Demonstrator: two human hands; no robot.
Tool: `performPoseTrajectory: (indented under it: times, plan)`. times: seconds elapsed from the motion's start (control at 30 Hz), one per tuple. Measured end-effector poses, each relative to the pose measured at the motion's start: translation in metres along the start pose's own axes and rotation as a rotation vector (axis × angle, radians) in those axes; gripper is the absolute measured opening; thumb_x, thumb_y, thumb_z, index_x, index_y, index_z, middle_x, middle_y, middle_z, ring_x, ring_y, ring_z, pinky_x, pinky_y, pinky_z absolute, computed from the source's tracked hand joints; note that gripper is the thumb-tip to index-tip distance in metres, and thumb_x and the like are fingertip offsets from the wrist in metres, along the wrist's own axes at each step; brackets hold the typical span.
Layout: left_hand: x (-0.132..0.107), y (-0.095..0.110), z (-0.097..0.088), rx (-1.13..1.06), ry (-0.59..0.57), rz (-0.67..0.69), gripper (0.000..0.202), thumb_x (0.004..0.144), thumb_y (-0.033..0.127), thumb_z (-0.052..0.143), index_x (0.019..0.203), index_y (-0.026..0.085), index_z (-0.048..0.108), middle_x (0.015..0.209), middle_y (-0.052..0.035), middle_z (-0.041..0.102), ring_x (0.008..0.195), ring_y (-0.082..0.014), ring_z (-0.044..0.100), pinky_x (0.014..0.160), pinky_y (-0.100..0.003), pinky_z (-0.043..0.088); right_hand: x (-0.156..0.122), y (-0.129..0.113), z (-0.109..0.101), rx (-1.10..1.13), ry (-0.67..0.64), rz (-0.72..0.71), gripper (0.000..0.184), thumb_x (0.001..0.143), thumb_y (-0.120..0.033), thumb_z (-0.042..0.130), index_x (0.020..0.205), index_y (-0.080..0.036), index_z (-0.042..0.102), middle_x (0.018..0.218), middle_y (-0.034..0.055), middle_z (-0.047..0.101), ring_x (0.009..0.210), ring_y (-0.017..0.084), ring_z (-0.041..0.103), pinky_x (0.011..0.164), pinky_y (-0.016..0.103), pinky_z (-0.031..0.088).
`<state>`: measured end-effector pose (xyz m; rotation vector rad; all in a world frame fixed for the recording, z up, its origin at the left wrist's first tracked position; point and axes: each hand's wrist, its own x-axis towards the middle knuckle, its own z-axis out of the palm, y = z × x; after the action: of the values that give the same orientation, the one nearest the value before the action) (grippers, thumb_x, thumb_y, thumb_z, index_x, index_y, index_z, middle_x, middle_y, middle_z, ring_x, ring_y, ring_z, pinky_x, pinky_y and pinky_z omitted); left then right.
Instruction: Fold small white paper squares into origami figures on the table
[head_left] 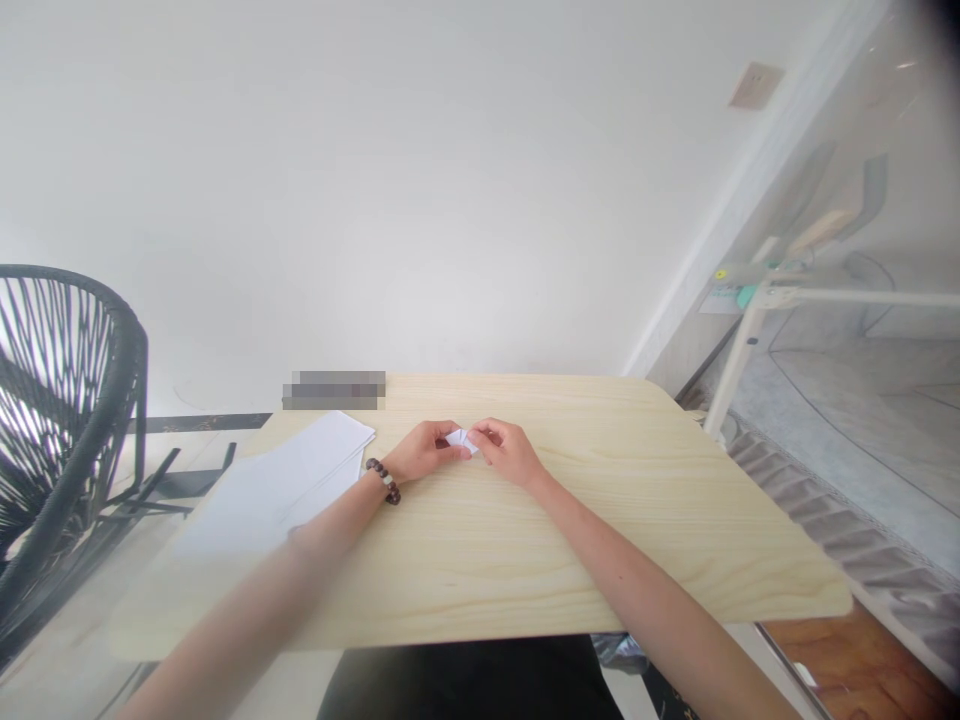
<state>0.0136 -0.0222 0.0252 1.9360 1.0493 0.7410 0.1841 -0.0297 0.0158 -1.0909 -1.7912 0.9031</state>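
Observation:
A small folded piece of white paper [459,439] rests on the light wooden table [570,530] near its middle. My left hand [421,451], with a dark bead bracelet on the wrist, pinches the paper's left side. From the other side, my right hand [506,449] pinches it with curled fingers. The two hands meet over the paper, so most of it is hidden.
A stack of white paper sheets [281,482] lies on the table's left part, beside my left forearm. A black wire chair [64,400] stands to the left of the table. A white wall is behind, and a glass partition [847,330] runs along the right.

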Motion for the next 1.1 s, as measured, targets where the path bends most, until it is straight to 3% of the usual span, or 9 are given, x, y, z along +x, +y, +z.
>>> performPoseTrajectory:
  times: [0.2,0.47,0.67,0.9,1.1]
  plan:
    - [0.0003,0.0042,0.0034,-0.114,0.058,-0.010,0.030,0.067,0.041,0.053,0.078,0.012,0.057,0.069,-0.0011,0.057,0.062,-0.0117,0.049,0.056,-0.021,0.038,0.0043,0.0049,-0.0016,0.147,-0.013,0.109,0.027,0.070,-0.042,0.047,0.073,-0.016,0.053,0.047,-0.0038,0.047,0.036,0.006,0.040,0.036,0.017,0.034]
    - [0.0025,0.0068,-0.0001,-0.206,0.121,-0.010,0.037,0.073,0.046,0.043,0.076,0.013,0.058,0.070,-0.0024,0.057,0.065,-0.0117,0.050,0.061,-0.023,0.042,0.0011,0.0028,-0.0003,0.079,0.002,0.056,0.030,0.072,-0.044,0.044,0.073,-0.016,0.052,0.057,-0.0010,0.052,0.041,0.006,0.044,0.036,0.016,0.035]
    - [0.0030,-0.0002,-0.0002,-0.339,0.081,0.011,0.034,0.070,0.043,0.051,0.080,0.011,0.057,0.075,-0.0052,0.059,0.069,-0.0136,0.053,0.064,-0.026,0.044,0.0002,0.0006,-0.0016,-0.037,0.000,-0.019,0.028,0.075,-0.039,0.042,0.066,-0.016,0.053,0.055,-0.0011,0.054,0.044,0.006,0.046,0.045,0.017,0.038]
    - [0.0003,0.0067,-0.0008,-0.339,0.047,-0.004,0.031,0.072,0.040,0.049,0.082,0.011,0.054,0.078,-0.0053,0.058,0.071,-0.0134,0.053,0.065,-0.027,0.044,0.0006,0.0026,-0.0028,0.032,-0.003,0.012,0.029,0.073,-0.040,0.045,0.062,-0.015,0.052,0.056,0.0001,0.055,0.046,0.007,0.047,0.046,0.018,0.038]
    - [-0.0027,0.0086,-0.0011,-0.289,-0.035,0.034,0.025,0.072,0.034,0.051,0.082,0.012,0.053,0.074,-0.0038,0.058,0.070,-0.0131,0.053,0.067,-0.027,0.041,0.0012,0.0035,-0.0035,0.173,0.035,0.044,0.026,0.070,-0.040,0.050,0.065,-0.015,0.050,0.050,-0.0034,0.047,0.044,0.006,0.043,0.043,0.017,0.034]
